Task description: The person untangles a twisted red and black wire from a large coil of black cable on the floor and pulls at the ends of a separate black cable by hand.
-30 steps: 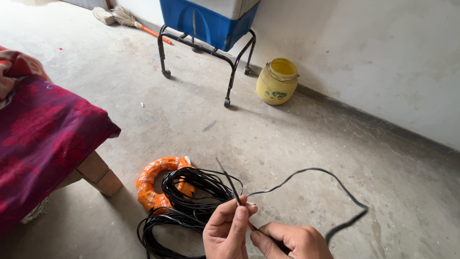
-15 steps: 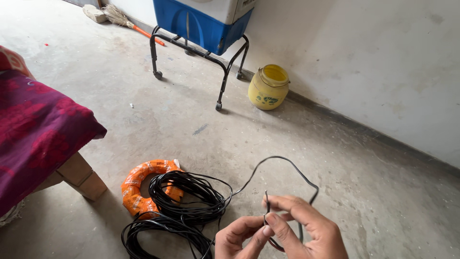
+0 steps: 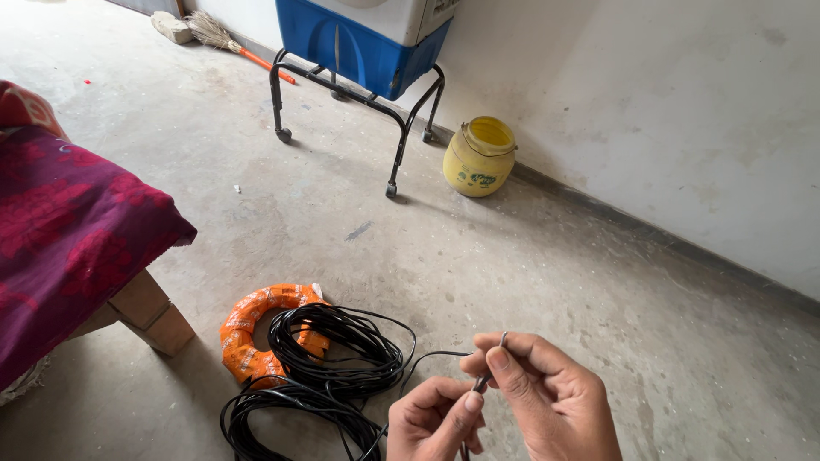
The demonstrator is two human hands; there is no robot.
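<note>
In the head view, we see the left hand (image 3: pixel 436 423) and the right hand (image 3: pixel 547 393) both pinching the free end of the black wire (image 3: pixel 491 371) above the concrete floor (image 3: pixel 530 256). The wire runs left to black wire coils (image 3: pixel 329 376) lying on the floor, overlapping an orange-wrapped coil (image 3: pixel 248 329).

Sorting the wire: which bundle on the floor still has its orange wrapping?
The farther coil, ringed in orange wrapping, beside the bed; the loose black wire lying nearer the hands is bare.
</note>
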